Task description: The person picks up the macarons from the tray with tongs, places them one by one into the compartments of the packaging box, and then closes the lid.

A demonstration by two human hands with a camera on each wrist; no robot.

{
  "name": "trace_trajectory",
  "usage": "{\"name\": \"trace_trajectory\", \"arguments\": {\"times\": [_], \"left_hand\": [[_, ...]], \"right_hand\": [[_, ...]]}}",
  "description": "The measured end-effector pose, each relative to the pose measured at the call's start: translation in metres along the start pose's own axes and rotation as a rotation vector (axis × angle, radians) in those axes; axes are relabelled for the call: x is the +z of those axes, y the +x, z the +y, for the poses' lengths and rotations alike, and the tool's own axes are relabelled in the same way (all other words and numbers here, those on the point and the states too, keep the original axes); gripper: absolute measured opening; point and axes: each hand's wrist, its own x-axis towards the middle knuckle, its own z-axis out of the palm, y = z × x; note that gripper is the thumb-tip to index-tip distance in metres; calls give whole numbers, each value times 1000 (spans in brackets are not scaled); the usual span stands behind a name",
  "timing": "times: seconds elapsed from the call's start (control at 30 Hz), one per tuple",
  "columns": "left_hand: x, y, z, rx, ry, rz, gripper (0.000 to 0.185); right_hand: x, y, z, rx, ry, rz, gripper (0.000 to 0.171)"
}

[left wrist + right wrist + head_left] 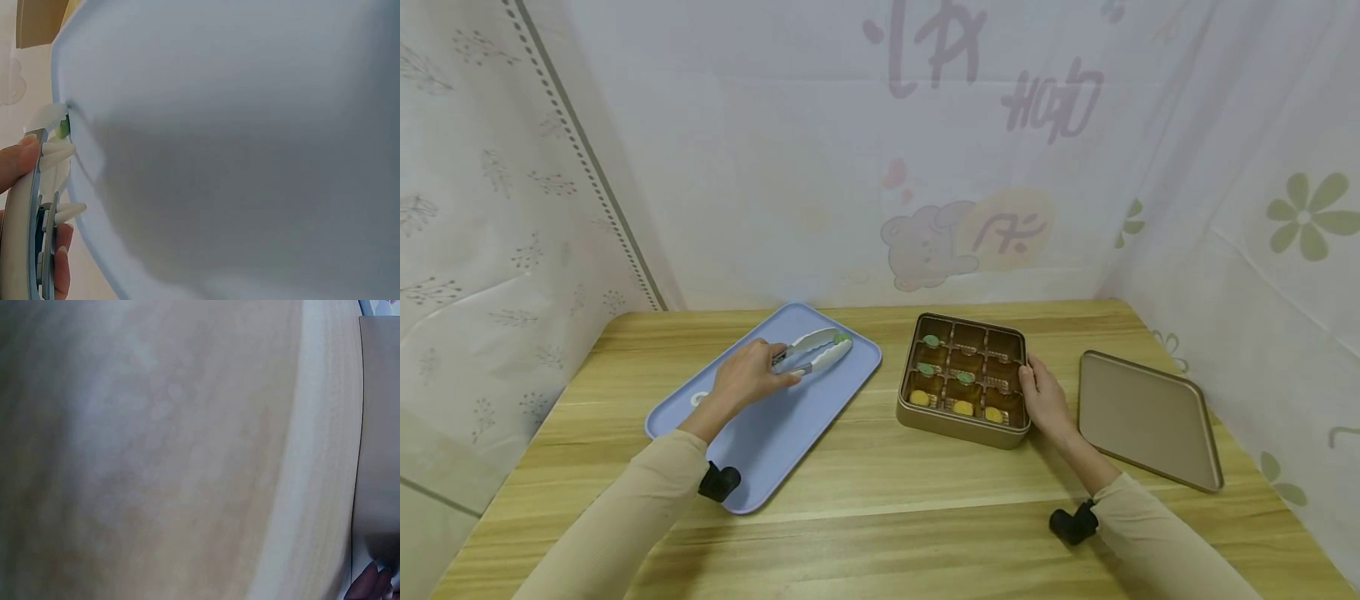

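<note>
My left hand (748, 375) grips a pair of tongs (831, 356) with white scalloped tips, over the far end of a blue tray (805, 417). Between the tips shows a small green piece (841, 338); the left wrist view also has this green piece (62, 128) by the tongs (19, 219). At the right side of a gold tin box (958, 427), my right hand (1047, 398) holds the wall, thumb at the rim. Inside the box, a brown divided insert carries green leaf-like pieces (931, 341) in its left and middle compartments and yellow round pieces (919, 398) along the near row.
A flat gold lid (1150, 417) lies on the wooden table (880, 533) to the right of the box. Near the tray's left edge is a white ring-shaped mark (699, 399). Printed white curtains (775, 167) stand behind the table and along both sides.
</note>
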Motion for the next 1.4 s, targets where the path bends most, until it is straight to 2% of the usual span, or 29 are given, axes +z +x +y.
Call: {"name": "trace_trajectory", "arguments": {"times": [0.27, 0.53, 0.7, 0.97, 1.23, 1.4], "left_hand": [[2, -2, 0, -10, 3, 7, 58], [-1, -5, 2, -15, -62, 4, 63], [-4, -4, 8, -7, -86, 10, 65], [-5, 2, 33, 58, -93, 43, 63], [1, 13, 69, 79, -150, 36, 64], [9, 21, 91, 125, -166, 30, 64]], "right_hand": [[1, -1, 0, -3, -10, 7, 55], [0, 0, 1, -12, -4, 6, 56], [0, 1, 0, -12, 1, 5, 56], [0, 0, -1, -10, 2, 5, 56], [0, 0, -1, -9, 7, 11, 54], [0, 1, -1, -12, 5, 16, 53]]}}
